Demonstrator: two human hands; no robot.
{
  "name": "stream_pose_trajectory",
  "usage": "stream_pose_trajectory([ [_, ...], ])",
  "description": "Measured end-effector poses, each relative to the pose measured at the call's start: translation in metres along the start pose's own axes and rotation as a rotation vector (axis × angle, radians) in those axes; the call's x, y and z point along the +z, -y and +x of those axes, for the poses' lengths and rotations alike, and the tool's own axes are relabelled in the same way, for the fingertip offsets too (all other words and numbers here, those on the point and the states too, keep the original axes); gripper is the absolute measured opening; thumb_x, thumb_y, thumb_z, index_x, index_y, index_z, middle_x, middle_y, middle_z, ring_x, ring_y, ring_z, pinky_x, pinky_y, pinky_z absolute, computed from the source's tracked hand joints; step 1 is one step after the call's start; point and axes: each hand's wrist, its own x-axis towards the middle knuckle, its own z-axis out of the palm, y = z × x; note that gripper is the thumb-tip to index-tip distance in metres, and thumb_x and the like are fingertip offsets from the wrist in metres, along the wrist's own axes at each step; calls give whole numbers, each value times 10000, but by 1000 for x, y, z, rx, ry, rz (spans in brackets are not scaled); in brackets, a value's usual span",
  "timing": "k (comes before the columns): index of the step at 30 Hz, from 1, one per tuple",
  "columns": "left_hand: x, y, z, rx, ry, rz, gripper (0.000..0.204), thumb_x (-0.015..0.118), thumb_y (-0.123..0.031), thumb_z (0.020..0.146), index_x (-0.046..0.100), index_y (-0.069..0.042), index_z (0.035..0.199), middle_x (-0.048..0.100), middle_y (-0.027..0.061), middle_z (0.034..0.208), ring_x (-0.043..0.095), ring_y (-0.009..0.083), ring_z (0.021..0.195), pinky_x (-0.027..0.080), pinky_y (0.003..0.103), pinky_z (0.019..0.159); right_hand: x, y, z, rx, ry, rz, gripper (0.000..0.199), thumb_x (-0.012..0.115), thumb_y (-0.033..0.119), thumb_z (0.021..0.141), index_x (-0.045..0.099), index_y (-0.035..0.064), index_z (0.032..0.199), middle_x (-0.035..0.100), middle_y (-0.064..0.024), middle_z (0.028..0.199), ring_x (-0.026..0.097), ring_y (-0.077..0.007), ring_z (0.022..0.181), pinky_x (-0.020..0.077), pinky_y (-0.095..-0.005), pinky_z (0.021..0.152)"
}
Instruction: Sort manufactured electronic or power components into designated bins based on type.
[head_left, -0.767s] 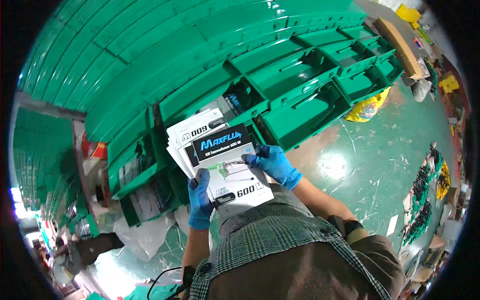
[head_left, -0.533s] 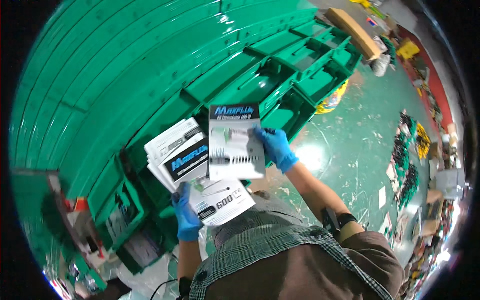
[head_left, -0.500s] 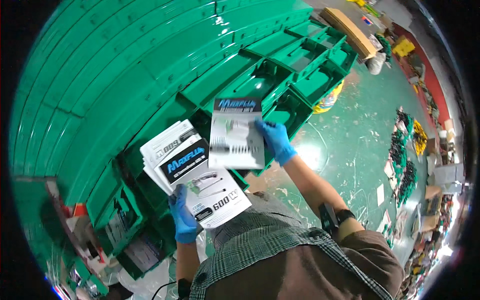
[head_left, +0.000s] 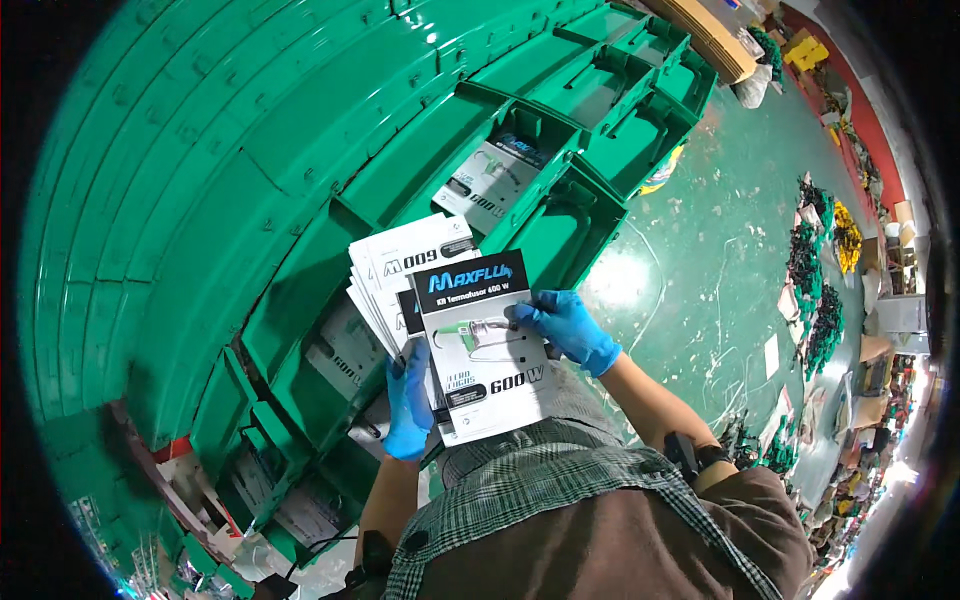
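My left hand [head_left: 408, 400], in a blue glove, is closed round the lower left edge of a fanned stack of printed leaflets [head_left: 400, 252]. On the front of that stack is one leaflet [head_left: 485, 350] with a black top band and a picture of a green tool. My right hand [head_left: 568, 330], gloved too, pinches this front leaflet by its right edge. Beyond the stack, another leaflet [head_left: 490, 182] lies inside an open green case [head_left: 462, 110]. A further leaflet [head_left: 345, 350] lies in a case left of my left hand, partly in shadow.
Open green cases [head_left: 640, 150] run in a row from lower left to upper right. Behind them rises a wall of stacked green cases [head_left: 200, 200]. Flattened cardboard [head_left: 705, 40] lies at the row's far end. Piles of black and green pieces [head_left: 815, 290] sit on the green floor [head_left: 690, 290].
The leaflet my right hand held above the cases now lies in one of them. My right hand has come back to the front leaflet. The stack has shifted right.
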Motion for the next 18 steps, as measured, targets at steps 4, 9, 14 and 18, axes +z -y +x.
stream_pose_trajectory([
  [4,1,2,3,57,-92,419,379,528,-278,899,527,0,1156,560,73,1108,519,130,965,422,278,816,-55,-32,2,77,-225,369,251,553,222,891,621,2,992,636,-57,823,576,-103,666,496,-252,601],
  [9,69,-25,-13,184,-135,14,412,529,-275,885,488,-2,1191,572,111,1096,576,213,948,472,342,822,-118,-70,46,93,-189,700,378,512,383,896,599,24,975,620,-79,838,615,-186,687,527,-331,634],
  [14,139,7,-16,286,-78,149,382,561,-153,857,479,-30,1208,578,107,1087,570,199,956,466,328,822,-149,3,5,8,250,245,524,555,427,861,526,-39,1097,607,-125,1003,601,-166,804,518,-329,733],
  [18,225,72,3,302,-9,248,430,584,-94,834,444,-21,1234,555,89,1132,561,177,961,459,304,819,-178,-22,14,-319,279,181,436,660,358,808,603,-30,1000,637,-73,805,566,-117,653,484,-281,633],
])
